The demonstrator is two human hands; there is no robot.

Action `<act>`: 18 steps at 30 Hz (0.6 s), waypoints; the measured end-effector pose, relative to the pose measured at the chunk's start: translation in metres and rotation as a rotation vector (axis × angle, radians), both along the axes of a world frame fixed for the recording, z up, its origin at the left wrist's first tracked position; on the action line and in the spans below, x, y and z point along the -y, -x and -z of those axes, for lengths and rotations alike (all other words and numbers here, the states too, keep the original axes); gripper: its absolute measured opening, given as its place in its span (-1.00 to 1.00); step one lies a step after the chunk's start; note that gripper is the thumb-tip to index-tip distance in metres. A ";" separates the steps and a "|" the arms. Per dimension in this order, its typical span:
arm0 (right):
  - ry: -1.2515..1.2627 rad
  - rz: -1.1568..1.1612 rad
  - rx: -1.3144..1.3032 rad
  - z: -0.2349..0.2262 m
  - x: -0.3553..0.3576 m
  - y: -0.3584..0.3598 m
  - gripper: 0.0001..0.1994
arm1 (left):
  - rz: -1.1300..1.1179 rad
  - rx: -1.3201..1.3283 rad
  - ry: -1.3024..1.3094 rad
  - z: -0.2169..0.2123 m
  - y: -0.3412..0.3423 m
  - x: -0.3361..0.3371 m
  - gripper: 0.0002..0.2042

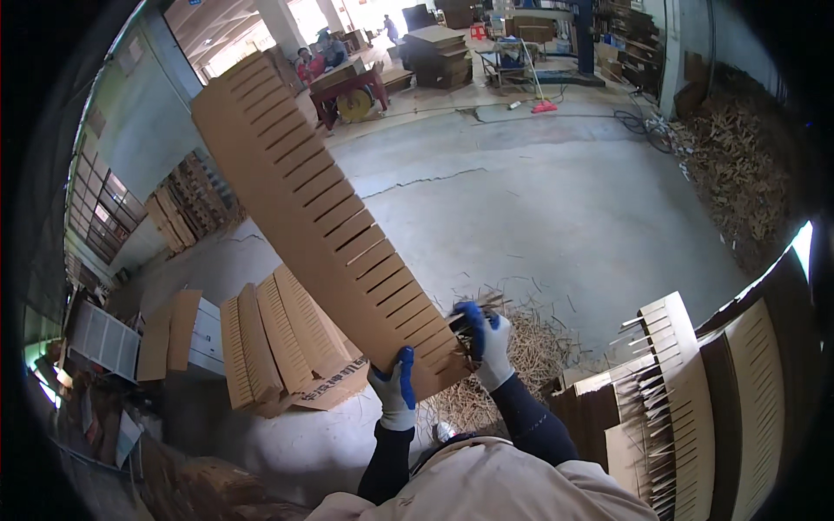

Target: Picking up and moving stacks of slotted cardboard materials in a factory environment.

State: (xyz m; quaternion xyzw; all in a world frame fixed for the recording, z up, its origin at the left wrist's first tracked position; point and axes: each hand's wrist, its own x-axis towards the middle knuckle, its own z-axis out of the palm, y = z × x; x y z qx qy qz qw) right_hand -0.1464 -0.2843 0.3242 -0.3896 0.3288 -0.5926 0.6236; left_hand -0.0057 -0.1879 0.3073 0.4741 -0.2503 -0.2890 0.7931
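Note:
A long brown cardboard sheet (317, 213), with a row of slots along one edge, slants up and to the left in front of me. My left hand (396, 382), in a white glove with blue on the fingers, is closed on its near end. At the slotted edge, my right hand (486, 339) wears a matching glove, its fingers curled in. Something dark lies at those fingers, too hidden to name. Below that hand, a heap of thin cardboard strips (521, 365) covers the floor.
Slotted cardboard stacks (678, 391) stand close on my right, strips poking out. More slotted pieces (282, 334) lie in a carton at left. A large scrap pile (734, 165) lines the right wall. People (311, 68) and a cart (352, 94) are farther back.

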 end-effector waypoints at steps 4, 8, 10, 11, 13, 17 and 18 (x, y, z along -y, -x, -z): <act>0.009 0.163 0.075 0.001 0.014 0.007 -0.68 | -0.077 0.106 -0.049 0.007 0.002 0.001 -0.71; -0.022 0.331 0.153 0.012 0.033 0.029 -0.71 | -0.069 0.039 -0.072 0.019 -0.010 0.003 -0.70; -0.043 0.374 0.046 0.024 0.035 0.043 -0.73 | -0.065 0.054 -0.085 0.020 -0.019 0.000 -0.70; -0.020 0.330 0.000 0.043 0.039 0.053 -0.74 | -0.061 0.046 -0.088 0.018 -0.020 0.001 -0.69; 0.106 0.274 -0.306 0.092 0.054 0.071 -0.70 | -0.051 0.007 -0.037 0.009 -0.017 0.006 -0.68; 0.048 0.043 -0.319 0.134 0.049 0.073 -0.47 | -0.047 0.126 -0.033 -0.007 -0.011 0.019 -0.51; -0.058 -0.274 -0.145 0.114 0.041 0.072 -0.43 | 0.018 -0.042 -0.072 0.008 -0.023 0.014 -0.49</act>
